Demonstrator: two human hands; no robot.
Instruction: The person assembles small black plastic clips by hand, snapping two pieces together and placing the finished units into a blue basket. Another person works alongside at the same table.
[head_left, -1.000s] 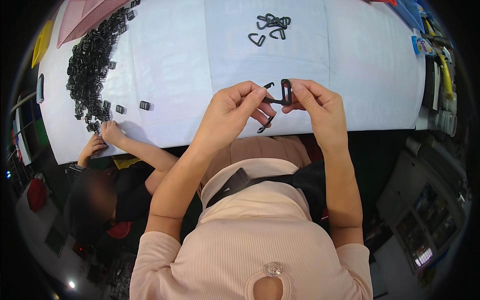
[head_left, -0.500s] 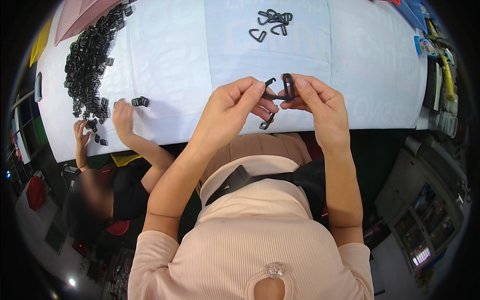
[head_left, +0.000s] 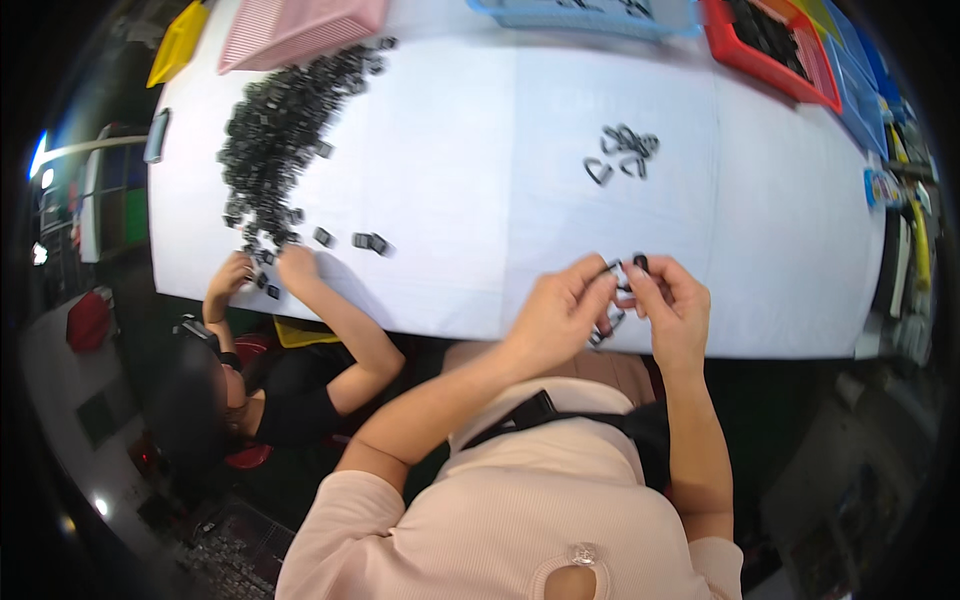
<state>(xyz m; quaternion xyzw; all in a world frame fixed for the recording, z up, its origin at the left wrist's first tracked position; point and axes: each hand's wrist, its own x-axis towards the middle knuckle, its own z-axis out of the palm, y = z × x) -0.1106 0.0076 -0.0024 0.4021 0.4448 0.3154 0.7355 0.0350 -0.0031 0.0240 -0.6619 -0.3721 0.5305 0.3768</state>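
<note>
Between my two hands is a black plastic hook buckle (head_left: 625, 288), partly covered by fingers and blurred. My left hand (head_left: 568, 308) pinches one side of it with thumb and forefinger. A second black buckle (head_left: 606, 330) hangs below, in the left hand's lower fingers. My right hand (head_left: 674, 306) closes thumb and fingers on the other side of the first buckle. Both hands are above the near edge of the white table (head_left: 450, 200). Beyond them lies a small heap of black hook buckles (head_left: 628, 146), touching neither hand.
At the left, a co-worker's hands (head_left: 298, 266) are at a large pile of small black buckles (head_left: 275, 135). A few loose ones (head_left: 370, 242) lie beside it. Along the far side stand a pink basket (head_left: 300, 28), a blue basket (head_left: 590, 20) and a red basket (head_left: 775, 60).
The view has shifted, bringing the far baskets in. The buckle has turned between my hands, which are closer together. One of the co-worker's hands has moved back to the pile.
</note>
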